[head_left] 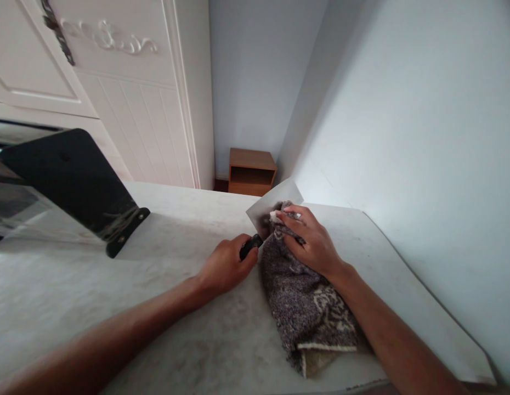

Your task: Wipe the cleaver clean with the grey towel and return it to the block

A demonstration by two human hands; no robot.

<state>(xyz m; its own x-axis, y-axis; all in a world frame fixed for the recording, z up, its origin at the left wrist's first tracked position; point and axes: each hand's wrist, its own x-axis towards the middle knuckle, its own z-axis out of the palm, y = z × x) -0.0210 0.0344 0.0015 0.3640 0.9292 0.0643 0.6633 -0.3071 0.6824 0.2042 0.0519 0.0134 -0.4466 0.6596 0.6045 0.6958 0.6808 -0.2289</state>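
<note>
A cleaver [273, 203] with a broad, shiny blade and a black handle is gripped by my left hand [227, 264], its fingers wrapped round the handle. The blade points away from me, over the far part of the table. My right hand [315, 244] is closed on a brown-purple towel [294, 299] with a cream pattern and a pale hem. A bunched end of that cloth lies against the blade. The rest drapes down beneath my right wrist onto the table. Part of the blade is hidden behind the towel.
A white marbled table [173, 318] spreads under my arms. At the left stands a black and clear plastic holder [74, 175] with a black foot. Behind are a white cabinet [131, 120] and a small brown wooden box unit [253, 159]. A pale wall [423, 137] borders the right.
</note>
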